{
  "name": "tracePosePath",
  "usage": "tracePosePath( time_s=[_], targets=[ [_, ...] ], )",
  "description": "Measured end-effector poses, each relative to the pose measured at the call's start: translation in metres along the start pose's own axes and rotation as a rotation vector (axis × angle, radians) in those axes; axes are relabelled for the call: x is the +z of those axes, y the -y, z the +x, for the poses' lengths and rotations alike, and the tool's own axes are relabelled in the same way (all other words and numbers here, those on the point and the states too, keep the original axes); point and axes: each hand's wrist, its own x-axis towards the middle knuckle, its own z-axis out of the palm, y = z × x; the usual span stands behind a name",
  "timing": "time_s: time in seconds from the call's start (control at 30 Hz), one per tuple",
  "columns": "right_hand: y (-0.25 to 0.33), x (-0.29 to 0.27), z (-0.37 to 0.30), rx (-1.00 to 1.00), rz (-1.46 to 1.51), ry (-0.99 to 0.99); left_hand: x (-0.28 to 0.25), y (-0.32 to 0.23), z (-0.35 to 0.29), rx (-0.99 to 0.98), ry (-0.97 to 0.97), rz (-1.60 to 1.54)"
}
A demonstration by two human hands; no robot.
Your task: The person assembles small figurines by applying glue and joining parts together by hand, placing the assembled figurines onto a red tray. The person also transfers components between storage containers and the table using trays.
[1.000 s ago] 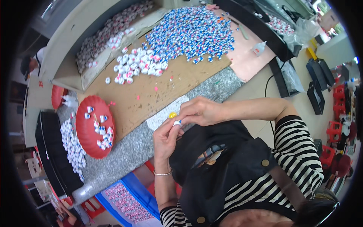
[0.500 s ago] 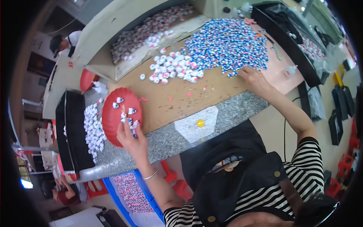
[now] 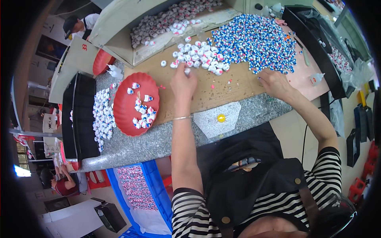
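My left hand (image 3: 183,82) is at the near left edge of a pile of round white pieces with pink marks (image 3: 202,55). Its fingers are closed on one white round piece (image 3: 187,71). Beside the near edge of a broad heap of small blue-and-white pieces (image 3: 254,39), my right hand (image 3: 276,84) has its fingertips pinched together. What sits in that pinch is too small to make out. A red scalloped dish (image 3: 124,97) stands to the left, holding several small white-and-blue figures (image 3: 143,115).
Left of the dish, more white-and-blue pieces (image 3: 102,119) lie on the grey stone counter (image 3: 154,146). A bin of white pieces (image 3: 166,23) stands behind. A squeeze bottle (image 3: 316,79) is at right, a yellow round object (image 3: 221,118) at the front edge. A blue crate (image 3: 156,178) sits below.
My left hand has left the red dish and moved right and away from me to the white pile. The right hand stays beside the blue heap. The whole view has shifted slightly.
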Motion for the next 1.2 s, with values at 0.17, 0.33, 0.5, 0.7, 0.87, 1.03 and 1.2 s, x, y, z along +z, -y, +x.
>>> tracePosePath(
  time_s=[0.17, 0.33, 0.5, 0.7, 0.87, 1.03, 1.2],
  targets=[
    [0.001, 0.002, 0.004, 0.076, 0.061, 0.125, -0.024, 0.016, -0.077, -0.324, 0.32, -1.102],
    [0.001, 0.002, 0.005, 0.144, -0.012, 0.184, -0.048, 0.027, -0.156, -0.517, 0.373, -1.501],
    [0.084, 0.018, 0.001, -0.228, 0.304, 0.185, -0.055, 0.025, -0.188, -0.576, 0.228, -1.516],
    [0.121, 0.034, 0.021, -0.464, 0.227, 0.286, -0.062, 0.012, -0.185, -0.409, 0.166, -1.342],
    [0.122, 0.034, 0.023, -0.484, 0.171, 0.396, -0.054, 0.012, -0.187, -0.353, 0.176, -1.265],
    [0.12, 0.033, 0.012, -0.352, 0.305, 0.26, -0.028, 0.007, -0.191, -0.316, 0.141, -1.147],
    [0.128, 0.022, 0.004, 0.158, 0.74, 0.271, -0.012, -0.01, -0.186, -0.033, -0.003, -0.847]
  ],
)
